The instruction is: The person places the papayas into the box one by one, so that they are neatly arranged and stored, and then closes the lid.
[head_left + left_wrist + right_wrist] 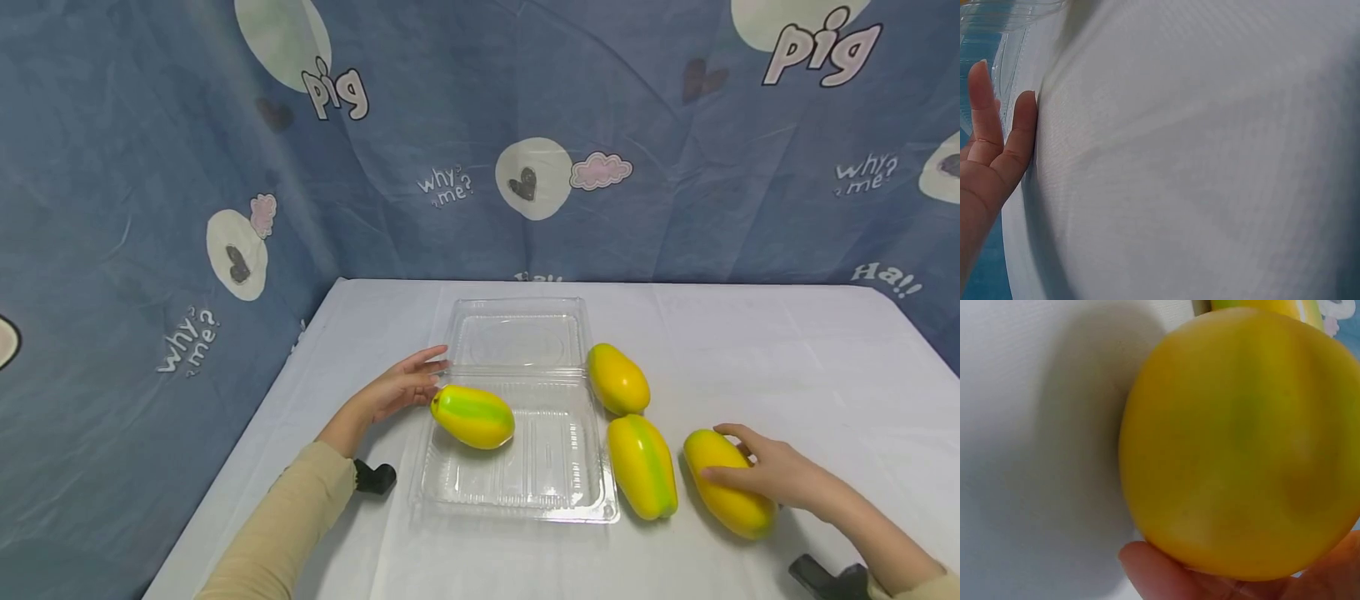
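My right hand [780, 472] grips a yellow papaya [731, 492] at the right, thumb on one side and fingers over the other. In the right wrist view this papaya [1241, 444] fills much of the frame, with the thumb at its lower edge. My left hand [401, 387] is beside the left edge of a clear plastic clamshell box [517, 492], its fingers spread and fairly straight. One papaya [474, 418] with a green stripe lies in the box's base, its stem end close to the left fingers. In the left wrist view the left hand [994, 144] holds nothing.
Two more papayas, one farther back [618, 379] and one nearer [642, 468], lie along the box's right side. The box's lid [517, 333] is folded back flat behind its base. A white cloth covers the table [787, 358], with a blue printed curtain [637, 108] behind.
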Motion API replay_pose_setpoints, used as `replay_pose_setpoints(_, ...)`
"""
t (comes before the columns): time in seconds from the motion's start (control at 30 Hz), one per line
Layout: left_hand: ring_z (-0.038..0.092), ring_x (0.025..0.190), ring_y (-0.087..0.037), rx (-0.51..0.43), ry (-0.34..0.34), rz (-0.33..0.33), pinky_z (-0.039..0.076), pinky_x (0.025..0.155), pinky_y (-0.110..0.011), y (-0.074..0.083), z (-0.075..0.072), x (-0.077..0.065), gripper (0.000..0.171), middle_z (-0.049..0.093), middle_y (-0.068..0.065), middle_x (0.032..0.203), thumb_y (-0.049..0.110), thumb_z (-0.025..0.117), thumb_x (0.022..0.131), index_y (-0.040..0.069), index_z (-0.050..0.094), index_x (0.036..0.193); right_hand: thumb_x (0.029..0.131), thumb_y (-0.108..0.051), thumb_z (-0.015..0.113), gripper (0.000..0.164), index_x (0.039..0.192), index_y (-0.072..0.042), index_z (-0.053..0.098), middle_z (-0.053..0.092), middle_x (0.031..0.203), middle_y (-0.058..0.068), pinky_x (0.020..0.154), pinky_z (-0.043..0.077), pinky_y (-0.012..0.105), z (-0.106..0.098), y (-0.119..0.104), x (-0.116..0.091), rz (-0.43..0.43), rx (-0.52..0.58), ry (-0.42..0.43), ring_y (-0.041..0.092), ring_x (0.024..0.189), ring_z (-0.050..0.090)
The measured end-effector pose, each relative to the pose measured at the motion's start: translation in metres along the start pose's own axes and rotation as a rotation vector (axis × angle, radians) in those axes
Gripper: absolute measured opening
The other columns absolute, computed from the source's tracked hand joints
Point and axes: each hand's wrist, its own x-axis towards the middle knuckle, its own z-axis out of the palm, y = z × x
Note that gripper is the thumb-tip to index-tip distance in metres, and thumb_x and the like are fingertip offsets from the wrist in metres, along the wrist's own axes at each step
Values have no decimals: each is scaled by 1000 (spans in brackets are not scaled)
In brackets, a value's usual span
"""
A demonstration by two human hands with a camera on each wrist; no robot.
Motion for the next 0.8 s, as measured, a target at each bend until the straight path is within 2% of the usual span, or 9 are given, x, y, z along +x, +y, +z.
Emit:
replay_pose_setpoints(0.07,55,88,-12,2,1,0,43,81,-29,0,0,0,62,18,-18,150,9,46,92,13,17,147,82,-50,59,81,134,5,30,50,111,31,67,47,41,-1,2,-1,-4,13,-5,29,87,53)
replay_pose_setpoints(0.23,55,89,-12,12,4,-1,43,81,-29,0,0,0,62,18,-18,150,9,45,93,12,16,147,82,-44,62,77,135,3,30,47,117,33,69,47,43,-6,1,-5,-58,9,37,32,92,52)
replay_pose_setpoints(0.53,55,89,-12,1,1,-5,42,82,-29,0,1,0,62,18,-17,151,11,47,92,13,17,147,83,-36,64,74,136,1,29,45,120,29,68,49,37,-19,-13,-9,-146,62,93,29,94,53)
replay_pose_setpoints(0.8,54,90,-13,24,6,-6,43,82,-29,-1,-1,1,62,19,-17,151,11,46,93,14,18,147,82,-32,67,74,138,-1,29,42,127,30,73,50,48,-23,-41,-4,-246,88,176,41,105,49)
